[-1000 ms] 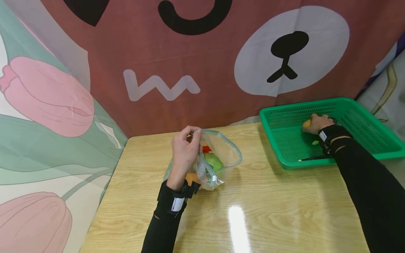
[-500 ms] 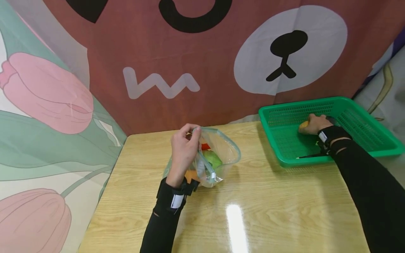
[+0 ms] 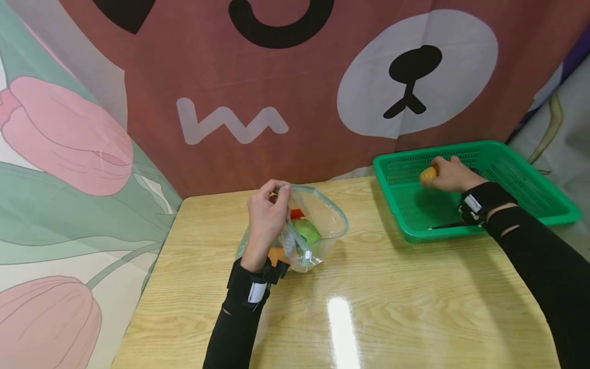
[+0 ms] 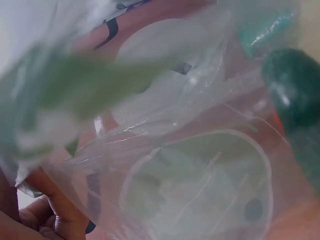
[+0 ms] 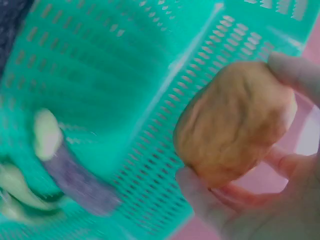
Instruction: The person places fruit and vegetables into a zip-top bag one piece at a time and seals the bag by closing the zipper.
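My left hand (image 3: 269, 215) pinches the rim of a clear zip bag (image 3: 324, 215) that stands with its mouth open on the table. Inside the bag show a light green item (image 3: 306, 231), something red (image 3: 296, 214) and something orange (image 3: 278, 256). The left wrist view, through cloudy plastic, shows a dark green rounded vegetable (image 4: 292, 90). Over the green basket (image 3: 405, 228), my right hand (image 3: 454, 175) holds a yellow-brown, potato-like lump (image 5: 232, 120) between thumb and fingers. An eggplant (image 5: 80, 180) with a pale end lies in the basket.
Pale curved items (image 5: 22, 190) lie beside the eggplant, blurred. A thin dark item (image 3: 449, 225) lies near the basket's front wall. The wooden table (image 3: 392, 307) runs back to a brown bear-print cloth (image 3: 276, 159). A floral cloth (image 3: 69, 230) hangs at the left.
My right hand has lifted and moved slightly left with the yellow-brown lump, which now shows more clearly. My left hand stays on the bag. The head view has shifted a little.
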`<action>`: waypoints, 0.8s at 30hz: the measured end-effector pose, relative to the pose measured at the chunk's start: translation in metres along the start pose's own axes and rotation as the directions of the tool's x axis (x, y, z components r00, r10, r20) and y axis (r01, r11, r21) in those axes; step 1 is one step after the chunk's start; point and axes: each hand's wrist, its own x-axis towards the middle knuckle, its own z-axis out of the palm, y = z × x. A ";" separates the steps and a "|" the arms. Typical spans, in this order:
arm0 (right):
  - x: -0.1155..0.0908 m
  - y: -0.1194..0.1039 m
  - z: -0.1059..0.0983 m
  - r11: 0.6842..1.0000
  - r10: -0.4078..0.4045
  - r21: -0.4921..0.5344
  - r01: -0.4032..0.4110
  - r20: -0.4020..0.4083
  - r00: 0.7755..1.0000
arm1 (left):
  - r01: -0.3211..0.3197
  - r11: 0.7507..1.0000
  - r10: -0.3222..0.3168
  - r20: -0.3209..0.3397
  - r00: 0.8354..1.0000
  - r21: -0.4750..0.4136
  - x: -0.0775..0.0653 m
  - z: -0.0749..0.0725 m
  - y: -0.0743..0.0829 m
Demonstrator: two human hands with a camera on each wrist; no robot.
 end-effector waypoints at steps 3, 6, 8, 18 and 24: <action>-0.005 -0.015 -0.004 1.000 -0.028 0.009 0.028 -0.027 0.999 | -0.023 1.000 0.023 -0.004 1.000 -0.002 0.000 0.001 -0.001; -0.012 -0.031 -0.010 0.998 -0.061 0.008 0.062 -0.045 0.997 | -0.037 0.999 0.037 -0.010 0.999 0.001 0.001 0.001 -0.001; -0.017 -0.042 -0.014 0.996 -0.086 0.004 0.086 -0.059 0.995 | -0.037 0.999 0.037 -0.011 0.999 0.008 0.001 0.002 0.000; -0.045 -0.104 -0.015 0.971 -0.237 -0.023 0.236 -0.142 0.961 | -0.066 0.996 0.068 -0.023 0.997 0.061 -0.009 0.002 0.035; -0.061 -0.144 -0.008 0.922 -0.386 -0.054 0.384 -0.192 0.902 | -0.061 0.998 0.062 -0.015 0.998 0.034 0.000 0.002 0.002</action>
